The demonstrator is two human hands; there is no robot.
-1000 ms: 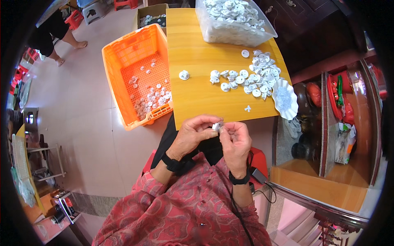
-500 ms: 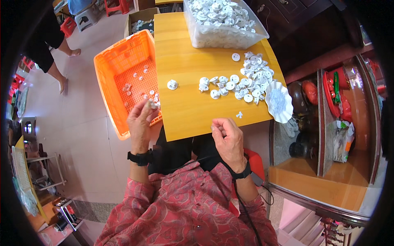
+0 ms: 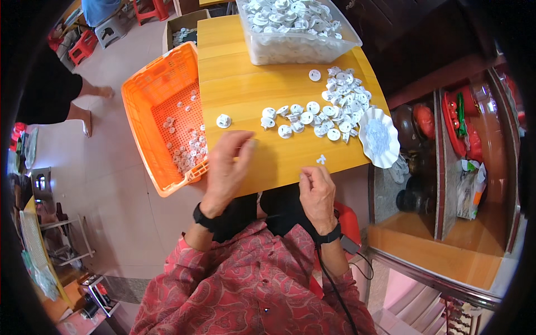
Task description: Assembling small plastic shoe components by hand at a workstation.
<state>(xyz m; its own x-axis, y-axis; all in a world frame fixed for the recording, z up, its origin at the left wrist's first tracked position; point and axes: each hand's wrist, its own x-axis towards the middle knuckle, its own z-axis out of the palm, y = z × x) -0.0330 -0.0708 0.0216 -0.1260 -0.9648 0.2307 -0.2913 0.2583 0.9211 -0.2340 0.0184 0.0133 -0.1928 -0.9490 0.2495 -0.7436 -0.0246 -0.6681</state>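
Observation:
My left hand (image 3: 228, 167) is over the near left part of the yellow wooden table (image 3: 223, 56), its thumb and fingers apart with nothing visible between them. Nearest to it is a lone white round plastic part (image 3: 223, 121). By the table's front edge, my right hand (image 3: 318, 195) has its fingers curled in against the thumb; whatever they may hold is hidden. Just beyond it lies a small whitish plastic piece (image 3: 321, 159). A loose heap of white round plastic parts (image 3: 334, 132) spreads across the table's right side, beside a white scalloped dish (image 3: 393, 146) of small clear pieces.
A large clear plastic bin (image 3: 296, 53) full of white parts stands at the far edge. Left of the table, an orange basket (image 3: 139, 111) holds scattered white parts. An open cardboard box (image 3: 173, 28) is behind it. Shelves (image 3: 438, 167) flank the right; a person's legs (image 3: 81, 106) show far left.
My left hand has moved right from the basket to over the table, and the white part it held is gone from its fingers. My right hand has shifted slightly right and nearer.

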